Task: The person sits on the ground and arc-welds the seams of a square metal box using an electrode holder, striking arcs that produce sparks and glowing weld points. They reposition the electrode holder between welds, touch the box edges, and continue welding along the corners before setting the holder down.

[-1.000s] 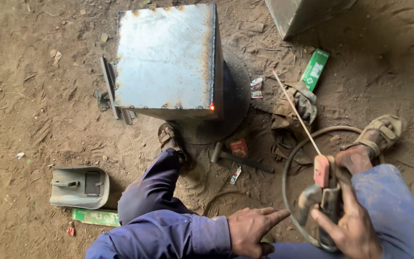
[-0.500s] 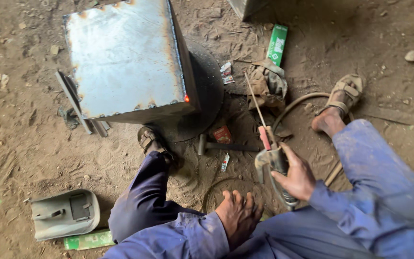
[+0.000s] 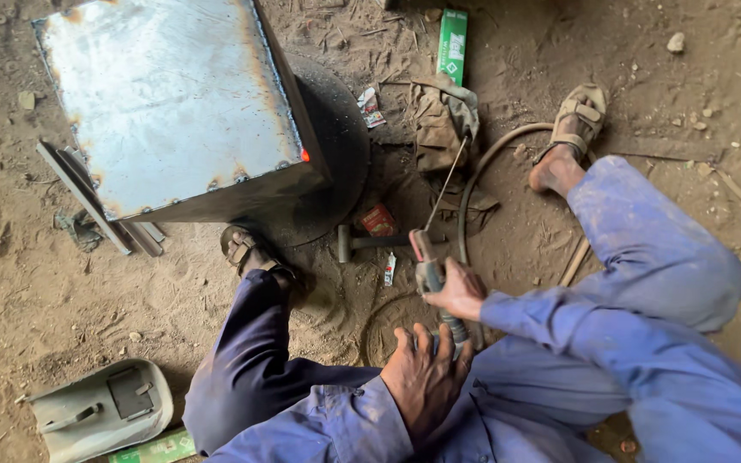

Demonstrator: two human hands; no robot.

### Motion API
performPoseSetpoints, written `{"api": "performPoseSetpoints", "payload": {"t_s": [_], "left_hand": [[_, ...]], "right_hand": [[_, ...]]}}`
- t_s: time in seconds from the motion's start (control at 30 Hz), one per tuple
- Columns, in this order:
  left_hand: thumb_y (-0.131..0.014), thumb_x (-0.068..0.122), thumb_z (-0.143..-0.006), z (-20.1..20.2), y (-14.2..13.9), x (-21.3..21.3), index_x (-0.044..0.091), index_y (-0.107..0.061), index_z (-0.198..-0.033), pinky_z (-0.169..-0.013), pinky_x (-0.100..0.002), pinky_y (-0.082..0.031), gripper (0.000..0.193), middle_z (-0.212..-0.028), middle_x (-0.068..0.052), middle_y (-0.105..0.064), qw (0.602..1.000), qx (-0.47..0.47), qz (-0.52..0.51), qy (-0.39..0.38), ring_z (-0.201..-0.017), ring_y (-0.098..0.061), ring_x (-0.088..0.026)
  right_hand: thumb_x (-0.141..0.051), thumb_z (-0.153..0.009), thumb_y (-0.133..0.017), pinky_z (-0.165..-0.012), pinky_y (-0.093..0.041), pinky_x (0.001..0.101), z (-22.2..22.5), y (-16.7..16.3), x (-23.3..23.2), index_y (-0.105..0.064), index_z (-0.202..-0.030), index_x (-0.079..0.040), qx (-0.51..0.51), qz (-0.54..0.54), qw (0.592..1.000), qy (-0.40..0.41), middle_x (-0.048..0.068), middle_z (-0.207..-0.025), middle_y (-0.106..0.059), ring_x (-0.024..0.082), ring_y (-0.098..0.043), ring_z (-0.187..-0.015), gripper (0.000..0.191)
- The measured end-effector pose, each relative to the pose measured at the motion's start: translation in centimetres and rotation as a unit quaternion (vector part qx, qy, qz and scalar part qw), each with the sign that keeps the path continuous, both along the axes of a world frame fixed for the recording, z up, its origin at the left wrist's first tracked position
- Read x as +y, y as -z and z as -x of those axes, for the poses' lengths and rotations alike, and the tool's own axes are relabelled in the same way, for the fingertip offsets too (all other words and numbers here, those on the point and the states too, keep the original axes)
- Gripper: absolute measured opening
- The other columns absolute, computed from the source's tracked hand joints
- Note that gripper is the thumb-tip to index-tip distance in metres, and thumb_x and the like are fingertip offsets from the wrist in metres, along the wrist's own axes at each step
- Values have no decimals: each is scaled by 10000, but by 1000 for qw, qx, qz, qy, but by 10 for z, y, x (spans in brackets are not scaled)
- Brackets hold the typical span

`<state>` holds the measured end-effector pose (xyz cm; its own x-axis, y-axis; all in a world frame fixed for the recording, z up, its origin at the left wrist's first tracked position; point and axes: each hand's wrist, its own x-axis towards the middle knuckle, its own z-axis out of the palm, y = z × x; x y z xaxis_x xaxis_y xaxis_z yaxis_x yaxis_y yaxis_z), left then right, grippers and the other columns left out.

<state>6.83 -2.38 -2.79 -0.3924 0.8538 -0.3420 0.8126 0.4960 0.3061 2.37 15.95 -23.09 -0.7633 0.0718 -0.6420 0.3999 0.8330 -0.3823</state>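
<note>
Right hand grips electrode holder; thin rod; rusty steel box.

Dull scuffed sheet-metal box, rust-stained welded edges, matt dusty dirt floor

I see a welding electrode holder with a reddish head and dark handle, tilted upward over the dirt floor. A thin grey welding rod is clamped in it, slanting up toward a crumpled brown cloth.
</note>
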Motion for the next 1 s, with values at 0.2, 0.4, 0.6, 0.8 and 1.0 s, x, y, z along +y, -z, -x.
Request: {"api": "performPoseSetpoints", "payload": {"t_s": [0.2, 0.4, 0.6, 0.8, 1.0], "left_hand": [[-400, 297, -993, -1, 0, 0, 9, -304, -1569, -908, -758, -375, 652, -1463, -353, -423, 999, -26, 19, -3, -1220, -470, -587], [-396, 290, -979, -5, 2, -4, 74, -360, -1555, -910, -744, -378, 616, -1446, -350, -440, 999, -6, 15, -35, -1201, -486, -573], [-394, 288, -981, -7, 3, -9, 69, -382, -1545, -907, -736, -374, 605, -1464, -338, -425, 999, -24, 39, -29, -1216, -465, -590], [-388, 325, -1003, -7, -3, -7, 46, -339, -1557, -933, -746, -354, 622, -1474, -351, -405, 998, -46, 39, -29, -1246, -439, -582], [-418, 300, -981, -8, -4, -12, 36, -320, -1571, -927, -749, -354, 653, -1483, -348, -403, 998, -35, 44, -5, -1250, -435, -578]], "right_hand": [[-203, -706, -801, -755, -598, 538, -9, 23, -49, -506, -1235, 12, -29, -1, 999, -21, 253, -1111, -631, 362, -693, -923, 642], [-221, -693, -862, -889, -502, 595, -17, 38, -70, -434, -1258, 90, 30, 26, 991, -131, 330, -1045, -651, 469, -651, -998, 774], [-255, -767, -794, -775, -518, 602, -46, 35, -71, -473, -1186, -10, 102, 40, 987, -117, 284, -1187, -611, 499, -647, -957, 582], [-299, -910, -665, -589, -526, 537, -3, 28, -58, -340, -1334, 12, 130, -5, 991, 30, 198, -925, -569, 319, -621, -687, 619], [-328, -977, -663, -680, -539, 474, 86, -7, -20, -401, -1286, -31, 485, 139, 859, 87, 177, -1009, -592, 323, -635, -808, 503]]}}
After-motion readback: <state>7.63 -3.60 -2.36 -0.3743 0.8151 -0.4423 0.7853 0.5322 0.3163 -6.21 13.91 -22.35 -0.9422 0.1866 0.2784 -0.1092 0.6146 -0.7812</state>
